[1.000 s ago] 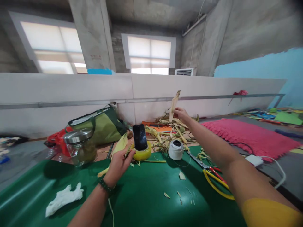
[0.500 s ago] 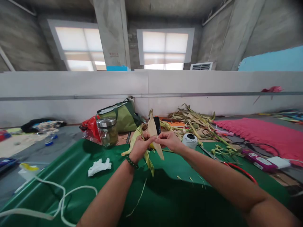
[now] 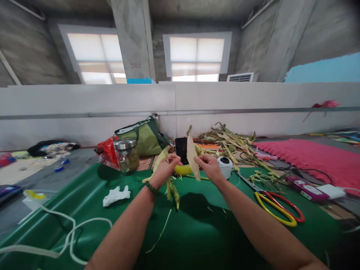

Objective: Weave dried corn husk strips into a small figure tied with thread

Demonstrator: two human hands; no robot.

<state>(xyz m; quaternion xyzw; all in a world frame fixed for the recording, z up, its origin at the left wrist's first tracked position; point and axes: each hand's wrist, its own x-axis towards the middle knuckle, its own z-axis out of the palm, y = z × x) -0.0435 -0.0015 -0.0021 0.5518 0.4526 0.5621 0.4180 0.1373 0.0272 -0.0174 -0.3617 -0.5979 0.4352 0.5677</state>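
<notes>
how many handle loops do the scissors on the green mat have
2 on the scissors: the yellow loop nearer the right forearm, the red loop just beyond it. Neither looks hidden.

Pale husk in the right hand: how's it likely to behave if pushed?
The pale husk is probably light: the right hand holds it by one edge with a fingertip pinch. Likely fairly stiff lengthwise, since it stands above the fingers without drooping. Looks thin and dry, so it may split under a hard push.
</notes>
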